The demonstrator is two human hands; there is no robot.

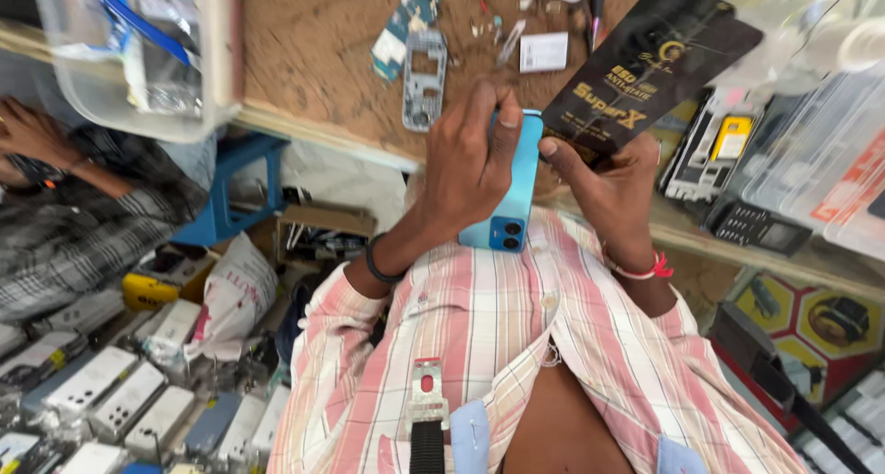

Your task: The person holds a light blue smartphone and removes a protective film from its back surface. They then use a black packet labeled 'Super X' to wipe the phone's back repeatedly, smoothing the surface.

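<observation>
Left hand (466, 165) grips a blue phone (512, 183) back-up while right hand (599, 183) pinches a black packet (645, 64); opening the packet appears next, calling for a freed finger.

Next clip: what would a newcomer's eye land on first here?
Centre frame, the left hand grips a light blue phone with its back and camera showing. Beside it, the right hand holds a black flat package with gold print, tilted up to the right. Beyond them, a bare grey phone frame lies on the brown worktop.
</observation>
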